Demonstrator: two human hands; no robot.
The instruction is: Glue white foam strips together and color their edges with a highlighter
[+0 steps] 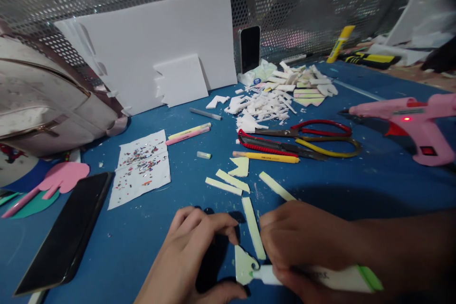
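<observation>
The right hand [302,247] grips a glue stick [320,276] against a foam piece [242,263] the left hand [194,251] pins down lightly, so the piece could slide under the push.

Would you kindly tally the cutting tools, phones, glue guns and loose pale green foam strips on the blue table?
Scissors: 2
Utility knife: 1
Phones: 2, the second propped upright
Glue gun: 1
Loose pale green strips: 4
Total: 10
</observation>
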